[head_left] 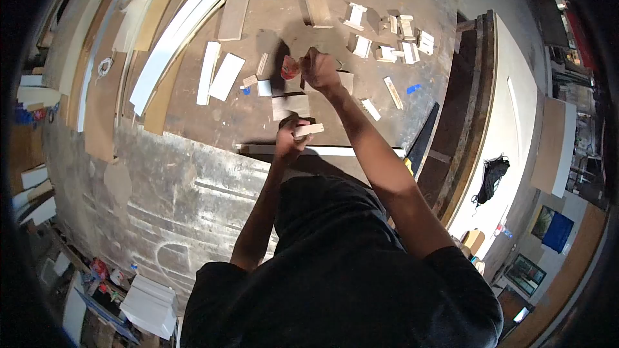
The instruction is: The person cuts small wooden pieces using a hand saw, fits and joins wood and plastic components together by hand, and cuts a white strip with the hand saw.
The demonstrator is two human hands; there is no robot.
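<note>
My left hand (290, 138) is closed around a small pale wooden block (309, 130), just in front of my body. Farther out over the table, my right hand (320, 71) is curled into a fist. Against its left side is a small red object (290, 67), apparently in its grip; its kind is unclear. Beneath and between the hands lies a flat piece of wood (290, 107). A small white block (264, 87) and short wooden scraps (249, 81) lie to the left.
Several small wooden assemblies (387, 53) stand at the upper right of the brown table (367, 135). White strips (225, 77) and long boards (187, 32) lie left. A dark saw-like blade (425, 136) rests by the right edge. A black cloth item (494, 177) lies on a white panel (516, 116).
</note>
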